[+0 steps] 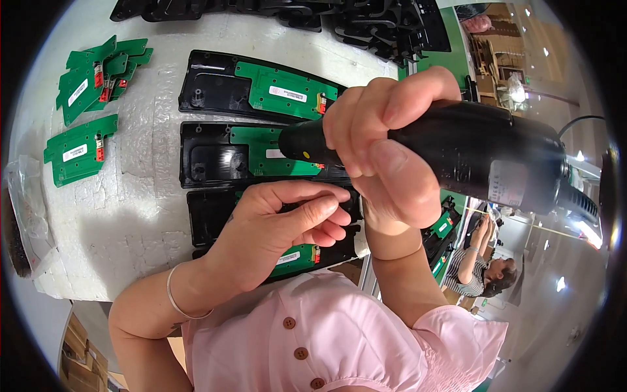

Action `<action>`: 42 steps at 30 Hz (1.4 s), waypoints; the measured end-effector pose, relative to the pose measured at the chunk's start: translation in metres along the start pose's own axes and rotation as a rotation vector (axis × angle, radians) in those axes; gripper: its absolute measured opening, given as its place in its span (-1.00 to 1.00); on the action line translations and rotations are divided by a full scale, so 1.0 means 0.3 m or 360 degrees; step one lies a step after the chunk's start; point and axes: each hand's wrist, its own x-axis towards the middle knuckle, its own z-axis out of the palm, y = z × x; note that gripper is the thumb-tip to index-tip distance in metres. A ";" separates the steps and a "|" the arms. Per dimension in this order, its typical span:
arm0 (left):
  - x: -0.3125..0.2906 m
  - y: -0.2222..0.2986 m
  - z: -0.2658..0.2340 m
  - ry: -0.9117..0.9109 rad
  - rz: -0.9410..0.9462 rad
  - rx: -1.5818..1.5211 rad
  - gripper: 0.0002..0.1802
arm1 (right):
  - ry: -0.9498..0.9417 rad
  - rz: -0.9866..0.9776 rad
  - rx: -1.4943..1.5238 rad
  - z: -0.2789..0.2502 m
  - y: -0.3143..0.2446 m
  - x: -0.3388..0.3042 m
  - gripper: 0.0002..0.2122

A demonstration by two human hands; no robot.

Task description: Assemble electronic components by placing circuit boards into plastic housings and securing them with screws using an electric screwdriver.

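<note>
Black housings point(209, 153) held green circuit boards point(268, 80).
Toward the right edge of the worktop point(147, 209), the right hand point(385, 140) had fingers clamped on a black power tool point(473, 147) above them; the left hand's point(271, 219) fingers met, perhaps empty.

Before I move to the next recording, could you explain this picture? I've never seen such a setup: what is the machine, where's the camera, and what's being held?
There is no robot here: these are a person's bare hands. The picture comes from a wide fisheye camera worn on the head, looking down, so straight edges bend near the rim.

The right hand grips a black handheld tool, its narrow end over one of several black housings fitted with green boards. The left hand is beside it, its fingers drawn together; I can't tell whether they pinch something small.

On the white surface, to the left, lie loose green circuit boards.
</note>
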 end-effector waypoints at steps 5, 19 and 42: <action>-0.002 0.012 -0.010 0.0029 0.0013 -0.0101 -0.81 | -0.0027 0.0031 -0.0107 0.013 -0.005 -0.004 -0.79; 0.022 0.004 -0.054 0.0114 0.0273 -0.0490 -0.83 | -0.0154 -0.0553 0.0449 -0.049 -0.208 -0.050 -0.78; 0.003 0.019 0.002 -0.0015 -0.0072 -0.0183 -0.66 | 0.0109 -0.0262 0.0302 -0.043 0.050 0.043 -0.73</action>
